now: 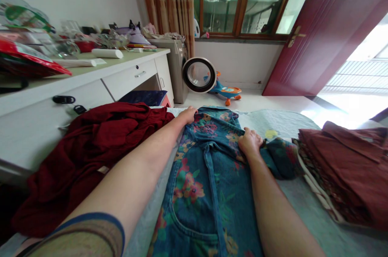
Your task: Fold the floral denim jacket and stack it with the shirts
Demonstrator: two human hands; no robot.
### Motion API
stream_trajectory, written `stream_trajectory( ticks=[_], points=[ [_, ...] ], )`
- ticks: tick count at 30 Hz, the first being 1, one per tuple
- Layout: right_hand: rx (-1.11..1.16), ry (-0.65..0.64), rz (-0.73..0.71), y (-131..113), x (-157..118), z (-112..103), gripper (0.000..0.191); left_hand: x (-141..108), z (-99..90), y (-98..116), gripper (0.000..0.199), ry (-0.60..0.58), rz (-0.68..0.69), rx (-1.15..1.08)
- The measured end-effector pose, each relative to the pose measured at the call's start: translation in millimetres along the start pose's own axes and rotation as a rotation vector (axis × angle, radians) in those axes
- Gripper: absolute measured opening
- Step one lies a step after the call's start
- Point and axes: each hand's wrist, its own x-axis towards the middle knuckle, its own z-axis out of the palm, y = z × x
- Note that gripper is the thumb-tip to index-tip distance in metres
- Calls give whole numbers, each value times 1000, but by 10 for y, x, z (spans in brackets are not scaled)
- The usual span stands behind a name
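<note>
A blue denim garment [194, 192] with a print of red, yellow and green flowers lies stretched along the covered surface in front of me. Its exact kind is unclear; a long raised seam runs down its middle. My left hand [189, 115] is closed on its far left edge. On the far right side, my right hand [251, 142] grips the cloth with curled fingers. Between the two hands the fabric is pulled into slanting creases. Just right of my right hand lies a bunched part of similar floral cloth [280, 158].
A dark red garment [121, 135] is heaped on the left. Folded reddish-brown clothes [348, 164] are stacked at right. Beyond stand a cluttered white desk [124, 83], a washing machine with its round door [199, 74] open, a blue-orange ride-on toy [227, 90] and a red door [309, 26].
</note>
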Motion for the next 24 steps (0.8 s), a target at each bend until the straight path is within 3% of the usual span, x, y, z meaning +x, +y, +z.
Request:
stream_trajectory(
  ticks=[4,7,17,24],
  points=[
    [-32,-4,16,8,12,-19,47,130,-112,-45,39,-134,9,31],
    [-47,22,9,17,11,-11,44,175,-207,-97,28,-169,-18,81],
    [-62,-19,26,7,15,-27,45,220,-218,-197,18,-56,-11,144],
    [-49,-6,20,12,16,-20,45,211,-343,-118,33,16,102,68]
  ],
)
